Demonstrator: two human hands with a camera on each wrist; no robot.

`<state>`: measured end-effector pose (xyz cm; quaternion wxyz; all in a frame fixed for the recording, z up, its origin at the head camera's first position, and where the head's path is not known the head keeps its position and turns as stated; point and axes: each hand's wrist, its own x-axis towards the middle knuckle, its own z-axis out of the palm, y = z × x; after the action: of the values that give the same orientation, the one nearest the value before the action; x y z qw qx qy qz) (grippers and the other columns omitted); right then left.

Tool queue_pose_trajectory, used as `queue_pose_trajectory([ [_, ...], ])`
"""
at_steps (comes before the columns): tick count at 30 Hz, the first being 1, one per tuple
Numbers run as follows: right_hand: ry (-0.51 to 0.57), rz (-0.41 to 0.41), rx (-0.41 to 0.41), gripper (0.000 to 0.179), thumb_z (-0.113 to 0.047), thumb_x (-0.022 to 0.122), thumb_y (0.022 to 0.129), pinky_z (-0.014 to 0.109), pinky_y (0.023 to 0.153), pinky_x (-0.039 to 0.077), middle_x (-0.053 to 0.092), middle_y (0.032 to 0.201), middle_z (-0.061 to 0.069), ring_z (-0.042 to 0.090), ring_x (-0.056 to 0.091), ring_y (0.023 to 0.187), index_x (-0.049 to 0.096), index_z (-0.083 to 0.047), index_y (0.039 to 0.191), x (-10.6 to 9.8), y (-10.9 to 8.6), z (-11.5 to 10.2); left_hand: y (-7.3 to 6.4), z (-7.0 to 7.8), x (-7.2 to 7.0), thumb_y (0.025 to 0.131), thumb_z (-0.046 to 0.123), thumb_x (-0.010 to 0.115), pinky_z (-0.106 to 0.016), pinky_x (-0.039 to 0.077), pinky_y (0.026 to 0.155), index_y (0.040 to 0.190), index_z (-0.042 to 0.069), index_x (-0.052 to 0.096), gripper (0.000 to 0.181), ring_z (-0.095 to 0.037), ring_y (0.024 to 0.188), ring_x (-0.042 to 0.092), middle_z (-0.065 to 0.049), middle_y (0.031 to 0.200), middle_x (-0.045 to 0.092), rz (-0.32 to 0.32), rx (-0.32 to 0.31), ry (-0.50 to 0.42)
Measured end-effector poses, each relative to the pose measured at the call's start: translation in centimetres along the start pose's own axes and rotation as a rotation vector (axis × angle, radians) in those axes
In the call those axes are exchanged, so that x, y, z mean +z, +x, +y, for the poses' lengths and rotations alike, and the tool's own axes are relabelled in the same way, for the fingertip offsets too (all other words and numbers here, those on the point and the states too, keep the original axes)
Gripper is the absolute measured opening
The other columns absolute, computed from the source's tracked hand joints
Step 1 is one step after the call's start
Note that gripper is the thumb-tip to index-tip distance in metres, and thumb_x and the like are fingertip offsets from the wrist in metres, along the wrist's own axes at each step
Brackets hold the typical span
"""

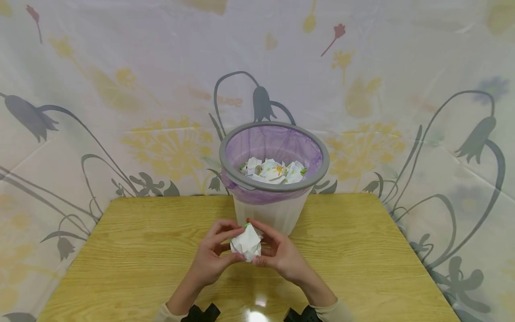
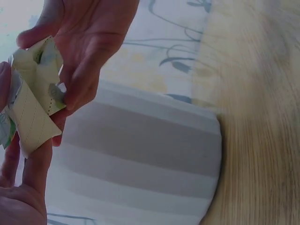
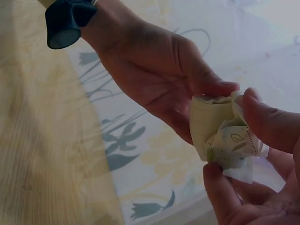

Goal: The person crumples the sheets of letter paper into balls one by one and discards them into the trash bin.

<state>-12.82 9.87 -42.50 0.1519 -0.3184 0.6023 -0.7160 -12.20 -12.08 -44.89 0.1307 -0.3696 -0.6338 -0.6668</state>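
Both hands meet over a crumpled sheet of white printed paper [image 1: 246,243], in front of the bin. My left hand [image 1: 210,256] grips it from the left, thumb low and fingertips along the upper edge. From the other side my right hand [image 1: 284,257] pinches it between thumb and fingers. In the left wrist view the wad [image 2: 36,101] shows folds, dotted lines and green print. The right wrist view has the same paper [image 3: 224,126] with leaf outlines, squeezed between the fingertips of both hands.
A white waste bin [image 1: 268,213] with a grey rim [image 1: 277,185] and purple liner [image 1: 289,134] stands just beyond the hands. Several crumpled papers [image 1: 275,171] lie inside it. Behind the wooden table [image 1: 141,250] hangs a flower-patterned cloth [image 1: 169,67].
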Motion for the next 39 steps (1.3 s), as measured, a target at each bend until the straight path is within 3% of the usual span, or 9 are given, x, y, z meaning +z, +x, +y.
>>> queue_pose_trajectory([
  [5, -0.039, -0.02, -0.01, 0.081, 0.003, 0.075, 0.084, 0.036, 0.091, 0.054, 0.036, 0.15, 0.032, 0.026, 0.057, 0.121, 0.031, 0.006, 0.152, 0.0, 0.0, 0.0, 0.1, 0.2, -0.3, 0.086, 0.001, 0.074, -0.039, 0.059, 0.08, 0.132, -0.004, 0.061, 0.048, -0.02, 0.118, 0.053, -0.024, 0.127, 0.047, -0.038, 0.014, -0.011],
  [11, -0.048, 0.013, -0.012, 0.079, 0.005, 0.075, 0.084, 0.036, 0.092, 0.054, 0.042, 0.142, 0.035, 0.027, 0.059, 0.117, 0.033, 0.008, 0.15, 0.1, 0.1, 0.2, 0.0, 0.2, 0.0, 0.083, -0.005, 0.074, -0.04, 0.057, 0.085, 0.131, -0.006, 0.061, 0.05, -0.022, 0.119, 0.052, -0.025, 0.128, 0.047, -0.017, -0.001, 0.016],
  [17, -0.03, 0.065, -0.023, 0.076, 0.001, 0.077, 0.085, 0.035, 0.088, 0.056, 0.048, 0.137, 0.03, 0.026, 0.062, 0.112, 0.036, 0.009, 0.148, 0.1, 0.0, 0.4, -0.2, 0.9, 0.4, 0.086, -0.002, 0.074, -0.04, 0.057, 0.084, 0.135, 0.004, 0.062, 0.051, -0.027, 0.118, 0.052, -0.019, 0.134, 0.046, 0.016, -0.15, 0.15],
  [21, 0.02, 0.123, -0.055, 0.075, -0.002, 0.079, 0.083, 0.033, 0.085, 0.057, 0.049, 0.134, 0.017, 0.023, 0.062, 0.111, 0.038, 0.012, 0.145, 0.5, -0.1, 0.8, -0.2, 1.5, 0.8, 0.091, 0.001, 0.072, -0.038, 0.059, 0.076, 0.139, 0.006, 0.058, 0.051, -0.031, 0.113, 0.056, -0.015, 0.135, 0.048, 0.005, -0.214, 0.156],
  [24, 0.012, 0.153, -0.105, 0.073, -0.003, 0.08, 0.082, 0.033, 0.088, 0.056, 0.048, 0.131, 0.01, 0.02, 0.06, 0.113, 0.042, 0.013, 0.141, 0.8, 0.0, 1.2, -0.1, 1.8, 1.0, 0.088, 0.0, 0.075, -0.039, 0.059, 0.075, 0.14, 0.006, 0.058, 0.055, -0.027, 0.111, 0.059, -0.014, 0.134, 0.051, 0.01, -0.203, 0.141],
  [29, -0.051, 0.184, -0.154, 0.064, 0.001, 0.081, 0.079, 0.036, 0.09, 0.055, 0.051, 0.125, 0.012, 0.019, 0.058, 0.113, 0.051, 0.013, 0.134, 1.1, 0.1, 1.6, 0.1, 1.7, 1.1, 0.079, 0.001, 0.083, -0.038, 0.06, 0.075, 0.135, 0.003, 0.062, 0.059, -0.021, 0.105, 0.061, -0.013, 0.123, 0.058, 0.048, -0.171, 0.153],
  [34, -0.087, 0.234, -0.131, 0.056, 0.012, 0.08, 0.073, 0.039, 0.087, 0.056, 0.056, 0.121, 0.02, 0.019, 0.06, 0.108, 0.057, 0.015, 0.125, 1.0, 0.1, 1.7, 0.2, 1.7, 1.5, 0.074, -0.006, 0.083, -0.035, 0.06, 0.071, 0.124, -0.004, 0.067, 0.052, -0.017, 0.099, 0.062, -0.013, 0.109, 0.063, 0.082, -0.151, 0.152],
  [39, -0.102, 0.269, -0.076, 0.049, 0.014, 0.079, 0.072, 0.039, 0.08, 0.058, 0.062, 0.115, 0.021, 0.02, 0.065, 0.104, 0.062, 0.015, 0.118, 0.8, 0.0, 1.6, 0.6, 2.4, 2.3, 0.069, -0.016, 0.082, -0.035, 0.06, 0.063, 0.11, -0.009, 0.069, 0.044, -0.013, 0.092, 0.064, -0.016, 0.099, 0.064, 0.09, -0.055, 0.193],
])
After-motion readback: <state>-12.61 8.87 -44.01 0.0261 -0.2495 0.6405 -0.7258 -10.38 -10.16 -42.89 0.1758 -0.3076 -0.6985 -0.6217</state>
